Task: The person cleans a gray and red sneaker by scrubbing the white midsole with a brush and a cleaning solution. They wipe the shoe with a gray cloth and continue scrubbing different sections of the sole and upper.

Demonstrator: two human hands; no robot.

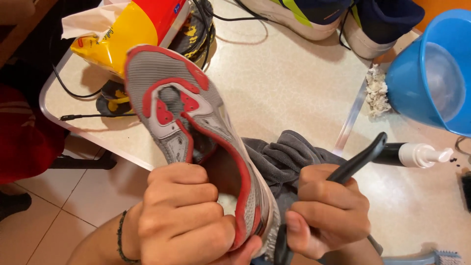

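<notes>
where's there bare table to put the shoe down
The widest bare stretch of table lies in the middle, bordered by the yellow-red bag, the pair of shoes at the far edge and the blue basin. A smaller patch lies below the pump bottle. It is crowded near the bag with cables, and by the grey cloth.

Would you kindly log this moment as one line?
left hand: grips shoe | right hand: grips brush handle | grey cloth beneath | table
</notes>
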